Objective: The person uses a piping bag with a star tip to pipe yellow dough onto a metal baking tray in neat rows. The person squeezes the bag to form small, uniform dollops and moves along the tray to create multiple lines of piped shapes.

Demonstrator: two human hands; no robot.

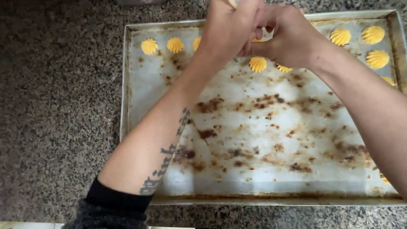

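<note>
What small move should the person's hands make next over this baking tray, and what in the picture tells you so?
Probably shift both hands a little along the tray and pipe the next swirl. The left hand and right hand are clasped together just above the newest yellow swirl, which begins a second row, and most of the stained tray is bare.

Speckled granite counter point(59, 85) w/ pale item point(25, 225) at bottom-left edge.

1. Tray point(263, 186): dull grey metal, matt, blotched with brown baked-on stains and rusty edges.
2. Counter point(59, 106): speckled granite, dark and grey, polished with a slight sheen.
3. Dough swirls point(257, 64): soft yellow paste, ridged, slightly glossy.
4. Sleeve point(114, 203): black knit cloth, matt, with a fuzzy grey layer below.
</note>
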